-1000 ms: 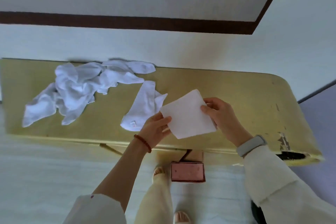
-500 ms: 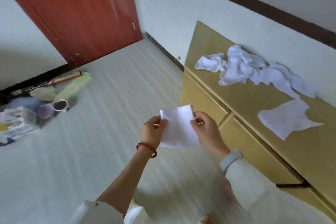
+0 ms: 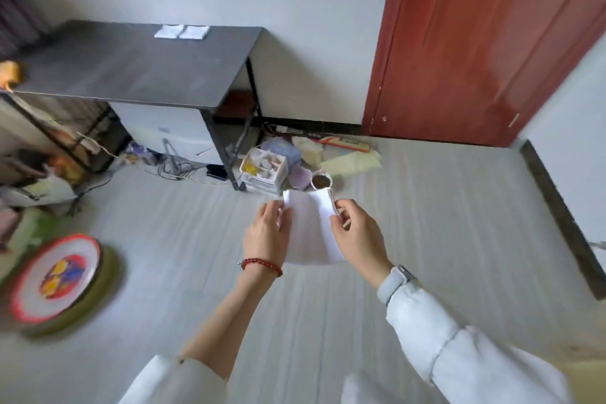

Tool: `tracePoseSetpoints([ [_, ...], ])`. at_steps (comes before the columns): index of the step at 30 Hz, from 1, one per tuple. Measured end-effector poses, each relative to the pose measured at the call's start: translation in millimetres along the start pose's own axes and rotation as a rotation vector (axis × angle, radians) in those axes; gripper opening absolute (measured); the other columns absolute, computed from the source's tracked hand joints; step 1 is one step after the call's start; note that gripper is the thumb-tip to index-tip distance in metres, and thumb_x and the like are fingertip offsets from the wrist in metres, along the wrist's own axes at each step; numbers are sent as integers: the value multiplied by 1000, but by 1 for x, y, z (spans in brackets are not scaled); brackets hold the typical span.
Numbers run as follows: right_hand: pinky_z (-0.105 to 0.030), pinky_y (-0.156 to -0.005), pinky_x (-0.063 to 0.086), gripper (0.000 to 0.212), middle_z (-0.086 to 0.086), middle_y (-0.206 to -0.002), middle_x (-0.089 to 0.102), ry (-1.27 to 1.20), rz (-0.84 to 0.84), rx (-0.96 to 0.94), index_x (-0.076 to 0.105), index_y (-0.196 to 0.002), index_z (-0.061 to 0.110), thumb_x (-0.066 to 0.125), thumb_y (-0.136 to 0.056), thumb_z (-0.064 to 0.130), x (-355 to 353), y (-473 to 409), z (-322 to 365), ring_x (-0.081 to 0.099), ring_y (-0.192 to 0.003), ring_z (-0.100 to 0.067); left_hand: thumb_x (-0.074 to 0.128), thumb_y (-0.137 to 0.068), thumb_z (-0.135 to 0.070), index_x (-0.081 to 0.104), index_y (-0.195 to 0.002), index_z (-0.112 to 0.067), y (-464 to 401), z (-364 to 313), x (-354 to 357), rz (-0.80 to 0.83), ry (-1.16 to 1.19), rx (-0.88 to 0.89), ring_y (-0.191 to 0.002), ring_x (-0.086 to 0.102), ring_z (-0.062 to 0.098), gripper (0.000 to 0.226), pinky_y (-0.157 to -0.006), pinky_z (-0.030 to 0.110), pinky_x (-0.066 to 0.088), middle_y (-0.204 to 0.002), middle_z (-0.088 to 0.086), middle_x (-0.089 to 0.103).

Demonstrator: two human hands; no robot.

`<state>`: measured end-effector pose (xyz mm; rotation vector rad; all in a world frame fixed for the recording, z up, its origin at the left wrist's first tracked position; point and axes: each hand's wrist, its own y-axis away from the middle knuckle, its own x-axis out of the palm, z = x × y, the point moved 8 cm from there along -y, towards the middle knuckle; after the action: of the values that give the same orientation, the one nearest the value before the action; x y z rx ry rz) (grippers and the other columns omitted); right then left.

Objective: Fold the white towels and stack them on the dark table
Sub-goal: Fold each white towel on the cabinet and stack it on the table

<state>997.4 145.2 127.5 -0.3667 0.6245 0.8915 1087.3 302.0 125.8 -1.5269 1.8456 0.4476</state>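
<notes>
Grey striped flooring lay under us, and nearest to us our hands held a folded white towel in the air between them, the left hand pinching its left edge and the right hand pinching its upper right corner. Beyond it we saw floor clutter at the foot of the dark worktop, well apart from us, with two folded towels lying side by side at its far edge by the wall. We judged that such light pinches could let the fold sag open on the way over, and that we might trip on the clutter.
</notes>
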Motion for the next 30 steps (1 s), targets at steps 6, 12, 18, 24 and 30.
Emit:
tracePoseSetpoints([
  [6, -34, -74, 41, 25, -8, -105, 65, 54, 103, -180, 58, -111, 11, 56, -88, 17, 103, -132, 79, 58, -95, -33, 52, -91, -17, 61, -106, -7, -136, 71, -33, -119, 0, -108, -84, 59, 35, 20, -66, 31, 40, -100, 10, 62],
  [12, -27, -70, 33, 20, -7, -98, 67, -19, 190, -257, 60, -106, 9, 56, -87, 16, 199, -299, 157, 59, -92, -28, 55, -90, -19, 64, -101, -9, -320, 132, -65, -174, 108, -267, -79, 55, 25, 18, -66, 24, 34, -81, 2, 57],
  [18, -23, -68, 34, 14, 5, -80, 58, -134, 388, -178, 61, -98, 11, 57, -86, 16, 303, -421, 234, 58, -87, -21, 53, -89, -16, 64, -97, -7, -454, 211, -104, -114, 272, -460, -67, 49, 15, 16, -63, 24, 39, -70, -4, 53],
  [24, -24, -70, 35, 10, 13, -75, 55, -139, 496, -154, 61, -94, 14, 58, -85, 19, 425, -512, 291, 54, -82, -15, 48, -86, -6, 65, -101, -6, -567, 309, -130, -49, 387, -578, -65, 53, 16, 22, -65, 30, 48, -72, 2, 58],
  [30, -33, -75, 47, 6, 5, -80, 58, -194, 483, -30, 57, -90, 14, 58, -85, 17, 550, -625, 353, 56, -83, -19, 55, -85, -12, 65, -92, -15, -738, 401, -167, 11, 370, -512, -66, 57, 11, 12, -59, 23, 47, -74, -4, 63],
])
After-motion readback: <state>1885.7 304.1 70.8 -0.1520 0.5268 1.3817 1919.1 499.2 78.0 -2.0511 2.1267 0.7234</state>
